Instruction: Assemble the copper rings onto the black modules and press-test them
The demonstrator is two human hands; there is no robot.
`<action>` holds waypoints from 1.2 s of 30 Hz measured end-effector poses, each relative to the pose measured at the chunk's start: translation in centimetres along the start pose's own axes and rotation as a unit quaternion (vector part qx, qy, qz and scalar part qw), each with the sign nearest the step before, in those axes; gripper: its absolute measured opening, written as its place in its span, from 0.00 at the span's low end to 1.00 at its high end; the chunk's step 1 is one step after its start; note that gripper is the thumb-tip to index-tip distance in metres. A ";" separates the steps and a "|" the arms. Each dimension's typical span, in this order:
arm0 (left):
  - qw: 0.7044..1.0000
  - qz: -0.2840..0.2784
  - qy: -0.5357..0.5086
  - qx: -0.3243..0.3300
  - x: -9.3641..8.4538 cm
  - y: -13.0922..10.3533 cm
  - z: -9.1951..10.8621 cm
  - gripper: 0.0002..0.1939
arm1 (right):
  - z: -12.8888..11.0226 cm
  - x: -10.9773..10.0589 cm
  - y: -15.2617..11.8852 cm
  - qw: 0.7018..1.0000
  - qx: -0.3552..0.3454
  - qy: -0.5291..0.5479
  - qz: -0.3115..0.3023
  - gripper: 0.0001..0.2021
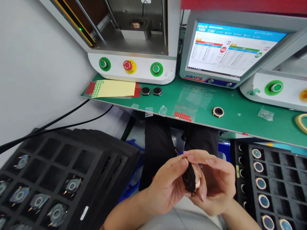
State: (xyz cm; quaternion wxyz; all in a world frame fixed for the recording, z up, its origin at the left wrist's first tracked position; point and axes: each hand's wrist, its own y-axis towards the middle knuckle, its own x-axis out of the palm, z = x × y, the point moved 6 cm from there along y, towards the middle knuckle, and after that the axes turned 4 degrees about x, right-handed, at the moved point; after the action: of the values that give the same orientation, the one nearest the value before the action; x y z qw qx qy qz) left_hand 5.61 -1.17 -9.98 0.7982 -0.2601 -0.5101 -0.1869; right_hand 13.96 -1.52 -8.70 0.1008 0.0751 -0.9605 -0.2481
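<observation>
Both hands meet in front of my lap around one rose-gold watch case (197, 176) with a dark round face, tilted on its edge. My left hand (165, 183) grips it from the left, thumb at its upper edge. From the right, my right hand (216, 183) holds the same case, its fingers curled along the gold rim. On the green table (165, 76) beyond lie two dark watch cases (145, 91) side by side and a rose-gold one (218, 111) to the right.
A black foam tray (54, 177) with watch parts is at lower left, another (275, 169) with gold-rimmed cases at lower right. Behind the table stand a press machine (131, 65) and a monitor (230, 48). Yellow sheets (117, 88), plastic scraps (265, 114) and a tape roll (301, 123) lie on the table.
</observation>
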 end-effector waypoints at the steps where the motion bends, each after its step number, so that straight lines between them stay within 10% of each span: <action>1: 1.000 0.007 0.001 -0.001 0.0 0.0 0.0 0.20 | 0.2 -0.1 0.0 1.000 0.003 0.005 -0.006 0.38; 9: 0.999 0.045 -0.025 0.002 -0.8 0.5 0.1 0.16 | 2.3 0.1 0.0 0.999 0.030 0.021 -0.001 0.30; 14: 0.975 0.051 0.211 -0.037 -2.3 3.7 0.4 0.24 | 2.3 -3.0 0.5 0.994 0.027 -0.063 0.086 0.26; 17: 0.891 0.079 0.445 0.037 -3.4 7.3 2.5 0.24 | 1.8 -6.4 0.1 0.980 0.019 -0.128 0.153 0.24; 21: 0.643 0.110 0.744 0.144 -3.1 13.2 4.1 0.14 | 2.1 -9.9 -1.2 0.958 0.032 -0.195 0.208 0.24; 28: 0.347 0.176 0.918 0.072 -1.0 22.4 1.1 0.28 | 3.4 -12.5 -1.8 0.946 0.038 -0.244 0.212 0.20; 32: 0.335 0.141 0.930 0.051 -0.4 24.7 0.5 0.21 | 3.8 -14.1 -1.5 0.945 0.044 -0.242 0.217 0.20; 36: 0.353 -0.071 0.919 0.161 0.3 24.7 -0.2 0.14 | 4.2 -15.2 -0.9 0.946 0.052 -0.237 0.214 0.20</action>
State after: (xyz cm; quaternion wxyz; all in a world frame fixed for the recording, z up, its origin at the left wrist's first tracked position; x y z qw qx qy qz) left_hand 19.83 18.34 -15.33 0.7792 0.2446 0.5049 -0.2794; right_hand 27.76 2.58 -15.06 -0.0827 -0.1875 -0.9619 -0.1810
